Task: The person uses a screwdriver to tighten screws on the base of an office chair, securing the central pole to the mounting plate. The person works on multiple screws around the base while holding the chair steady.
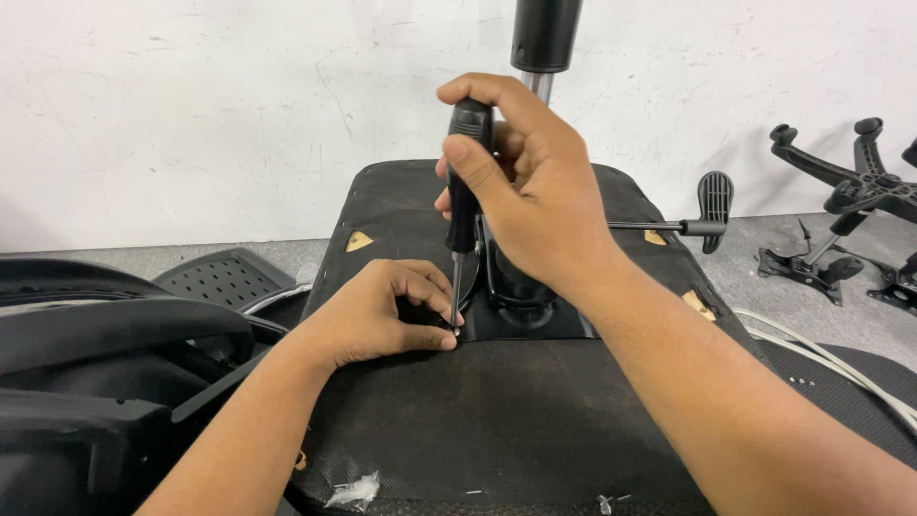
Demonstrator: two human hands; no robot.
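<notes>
Clamping the black-handled screwdriver (465, 182) upright, the right hand (521, 186) sets its tip where the left hand (382, 311) pinches a screw (457, 331) against the upturned chair seat (497, 420)'s mechanism plate (535, 320); driving looks underway, needing steady downward pressure.

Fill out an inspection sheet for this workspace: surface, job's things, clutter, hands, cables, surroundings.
Surface: grey floor against a scuffed white wall.
Job's things: upturned black chair seat with metal plate, gas cylinder and side lever; screwdriver upright on the plate.
Clutter: plastic scrap and small screws.
Hands: right hand grips the screwdriver handle; left hand pinches at its tip.
Cables: white cables at right.
Surroundings: chair base at right, black chair parts at left.
</notes>
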